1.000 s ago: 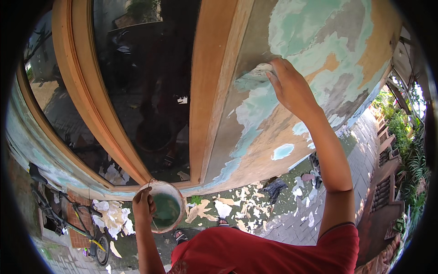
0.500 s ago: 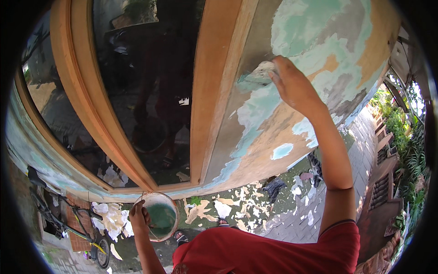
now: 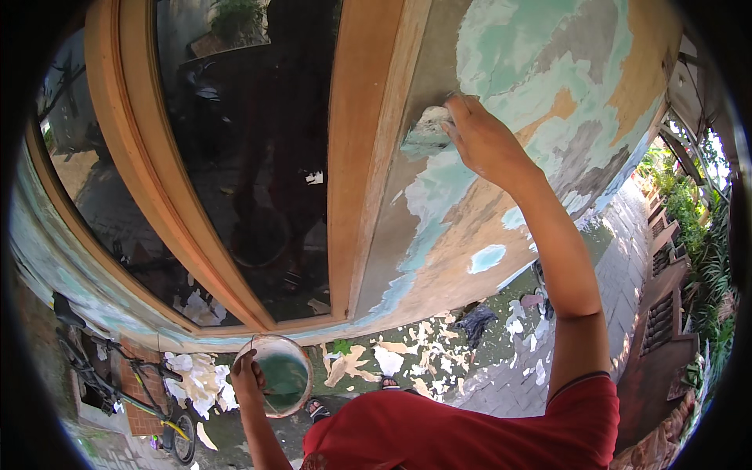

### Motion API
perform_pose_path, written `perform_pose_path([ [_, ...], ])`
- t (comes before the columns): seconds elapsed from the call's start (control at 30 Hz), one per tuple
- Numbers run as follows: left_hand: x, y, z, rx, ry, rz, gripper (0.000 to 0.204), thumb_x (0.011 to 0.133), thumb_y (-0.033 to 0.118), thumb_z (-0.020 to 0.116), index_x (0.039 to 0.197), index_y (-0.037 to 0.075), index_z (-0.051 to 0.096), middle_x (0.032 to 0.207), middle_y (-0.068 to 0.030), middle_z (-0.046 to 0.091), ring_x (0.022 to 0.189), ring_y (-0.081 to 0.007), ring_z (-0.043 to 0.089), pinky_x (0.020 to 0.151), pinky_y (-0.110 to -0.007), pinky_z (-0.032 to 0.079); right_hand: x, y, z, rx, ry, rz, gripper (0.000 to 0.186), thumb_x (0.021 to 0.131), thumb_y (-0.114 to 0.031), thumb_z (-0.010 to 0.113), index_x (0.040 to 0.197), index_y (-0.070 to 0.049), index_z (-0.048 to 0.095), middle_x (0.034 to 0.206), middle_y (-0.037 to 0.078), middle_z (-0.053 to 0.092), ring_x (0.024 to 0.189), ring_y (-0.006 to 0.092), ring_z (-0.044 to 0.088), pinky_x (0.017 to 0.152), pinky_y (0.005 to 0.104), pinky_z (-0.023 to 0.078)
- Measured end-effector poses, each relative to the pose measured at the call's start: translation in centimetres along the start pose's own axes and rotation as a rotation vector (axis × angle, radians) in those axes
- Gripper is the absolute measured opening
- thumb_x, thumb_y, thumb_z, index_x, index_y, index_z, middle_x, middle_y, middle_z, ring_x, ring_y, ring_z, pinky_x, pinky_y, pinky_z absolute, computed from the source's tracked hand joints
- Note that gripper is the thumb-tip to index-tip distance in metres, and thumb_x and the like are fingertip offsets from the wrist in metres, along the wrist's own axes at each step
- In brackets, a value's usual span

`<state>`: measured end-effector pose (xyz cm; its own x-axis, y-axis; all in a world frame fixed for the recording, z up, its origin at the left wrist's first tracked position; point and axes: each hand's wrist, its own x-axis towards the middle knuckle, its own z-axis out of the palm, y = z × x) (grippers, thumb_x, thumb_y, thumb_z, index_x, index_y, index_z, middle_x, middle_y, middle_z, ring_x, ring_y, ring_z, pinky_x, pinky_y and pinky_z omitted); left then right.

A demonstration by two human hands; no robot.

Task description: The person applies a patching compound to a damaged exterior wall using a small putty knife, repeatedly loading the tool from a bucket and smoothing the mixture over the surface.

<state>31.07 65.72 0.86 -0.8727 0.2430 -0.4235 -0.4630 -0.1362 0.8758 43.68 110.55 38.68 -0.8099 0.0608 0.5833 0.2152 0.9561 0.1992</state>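
Observation:
High on the peeling wall (image 3: pixel 446 235), my right hand (image 3: pixel 482 141) is closed on a whitish, grey-smeared thing (image 3: pixel 431 129), pressed against the surface beside the wooden window frame. My fingers partly cover it, so its exact kind cannot be made out. Lower left, my left hand (image 3: pixel 247 377) is closed on the thin wire handle of a round bucket (image 3: pixel 307 376) with a stained pale rim. Blue-green liquid shows inside the bucket, which hangs in front of the wall's foot, close to my feet.
Dark window panes (image 3: pixel 251 157) sit in an orange-brown wooden frame (image 3: pixel 364 149). Peeled paint flakes (image 3: pixel 389 360) litter the ground, with a dark crumpled bag (image 3: pixel 475 323) among them. A bicycle (image 3: pixel 149 399) stands at lower left. A paved path (image 3: pixel 619 274) and plants (image 3: pixel 705 258) lie right.
My right hand and the whitish thing have shifted slightly left in the picture, still against the wall. My left hand and the bucket appear slightly farther right; the whole view has also moved a little.

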Motion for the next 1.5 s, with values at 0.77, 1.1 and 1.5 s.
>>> perform_pose_path([
  [0.77, -1.2, -0.4, 0.4, 0.025, 0.015, -0.015, 0.027, 0.094, 0.020, 0.052, 0.109, -0.001, 0.061, 0.059, 0.0026, 0.041, 0.041, -0.0069, 0.035, 0.036, -0.024, 0.024, -0.1, -0.3, -0.9, 0.064, 0.035, 0.024, 0.022, 0.096, -0.012, 0.053, 0.110, 0.003, 0.044, 0.107, 0.026, 0.055, 0.100, 0.0420, 0.056, 0.083, 0.0463, 0.048],
  [1.1, -1.3, -0.7, 0.0, 0.009, 0.011, -0.011, 0.029, 0.094, 0.021, 0.054, 0.110, -0.001, 0.062, 0.059, 0.0032, 0.039, 0.042, -0.0065, 0.033, 0.038, -0.024, 0.023, -0.1, -1.7, -2.0, 0.064, 0.097, 0.123, 0.025, 0.096, -0.012, 0.053, 0.115, 0.003, 0.044, 0.108, 0.027, 0.055, 0.097, 0.0437, 0.057, 0.082, 0.0461, 0.048],
  [1.5, -1.4, -0.8, 0.3, 0.027, 0.029, -0.022, 0.028, 0.095, 0.021, 0.054, 0.111, -0.001, 0.062, 0.059, 0.0033, 0.040, 0.041, -0.0063, 0.032, 0.037, -0.025, 0.022, -0.6, -3.7, -2.2, 0.005, 0.080, 0.204, 0.026, 0.095, -0.013, 0.054, 0.114, 0.004, 0.048, 0.106, 0.025, 0.059, 0.097, 0.0427, 0.059, 0.081, 0.0465, 0.051],
])
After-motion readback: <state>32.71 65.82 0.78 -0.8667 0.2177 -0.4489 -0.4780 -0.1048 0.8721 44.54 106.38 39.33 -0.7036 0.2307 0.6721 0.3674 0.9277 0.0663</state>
